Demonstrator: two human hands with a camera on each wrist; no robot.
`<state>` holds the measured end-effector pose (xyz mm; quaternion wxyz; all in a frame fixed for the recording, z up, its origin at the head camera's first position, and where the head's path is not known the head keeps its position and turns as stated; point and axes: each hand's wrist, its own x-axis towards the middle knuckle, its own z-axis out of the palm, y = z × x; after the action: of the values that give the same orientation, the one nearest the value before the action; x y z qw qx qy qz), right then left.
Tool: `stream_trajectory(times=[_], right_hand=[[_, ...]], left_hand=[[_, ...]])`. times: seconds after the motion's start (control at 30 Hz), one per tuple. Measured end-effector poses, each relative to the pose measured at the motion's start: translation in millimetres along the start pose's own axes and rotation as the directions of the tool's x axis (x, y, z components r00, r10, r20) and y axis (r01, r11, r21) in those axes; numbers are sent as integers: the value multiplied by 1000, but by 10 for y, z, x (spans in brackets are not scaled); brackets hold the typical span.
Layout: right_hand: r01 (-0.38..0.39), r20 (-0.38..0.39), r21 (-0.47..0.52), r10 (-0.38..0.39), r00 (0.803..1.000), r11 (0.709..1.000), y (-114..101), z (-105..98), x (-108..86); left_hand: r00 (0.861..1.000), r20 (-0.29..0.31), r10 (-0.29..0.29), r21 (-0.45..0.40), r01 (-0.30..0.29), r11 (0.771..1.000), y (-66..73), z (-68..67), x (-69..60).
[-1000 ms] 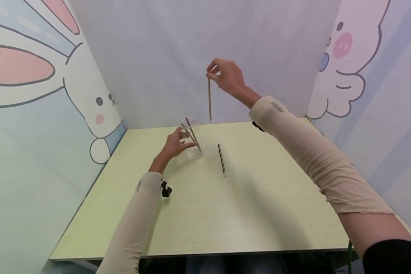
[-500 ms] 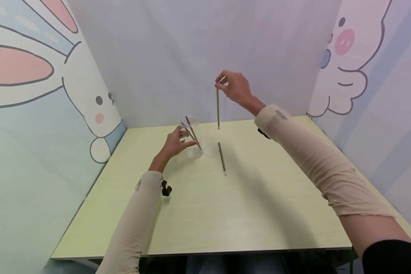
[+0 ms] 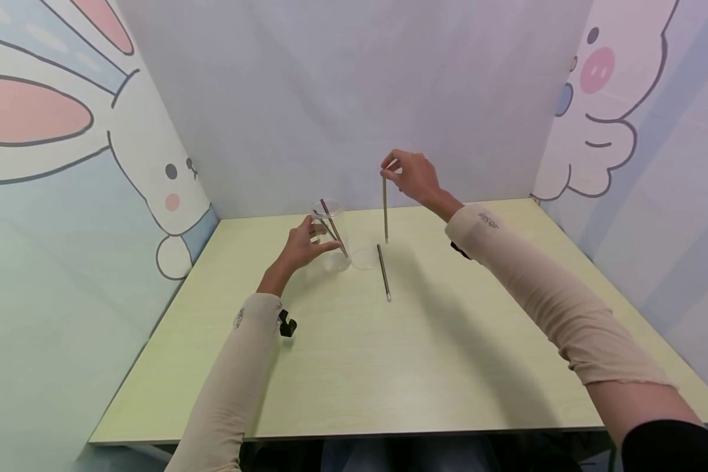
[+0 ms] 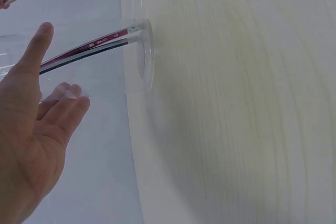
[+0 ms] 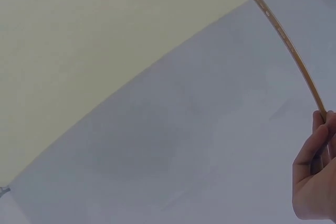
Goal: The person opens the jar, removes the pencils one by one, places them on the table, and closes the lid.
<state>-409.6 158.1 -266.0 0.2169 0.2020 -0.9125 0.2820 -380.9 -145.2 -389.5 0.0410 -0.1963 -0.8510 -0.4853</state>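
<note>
Left hand (image 3: 303,248): curled round the clear cup (image 4: 113,65), which is steadied on the table (image 3: 354,367)
Cup: a red pencil (image 4: 105,40) and a black pencil (image 4: 86,55) are held inside, aslant
Right hand (image 3: 417,178): the yellow pencil (image 3: 385,213) is pinched at its top end
Yellow pencil: hung upright, right of the cup – placing seems in hand; gentle lowering is probably called for
Loose pencil (image 3: 384,273): seen on the table, untouched
</note>
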Motion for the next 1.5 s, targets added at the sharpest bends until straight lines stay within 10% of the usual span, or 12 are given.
stream_trajectory(times=[1.5], right_hand=[[-48,117,18,46,992,999,469,670,-429]], left_hand=[[1000,13,-4,1,4,1000,-20,9,25]])
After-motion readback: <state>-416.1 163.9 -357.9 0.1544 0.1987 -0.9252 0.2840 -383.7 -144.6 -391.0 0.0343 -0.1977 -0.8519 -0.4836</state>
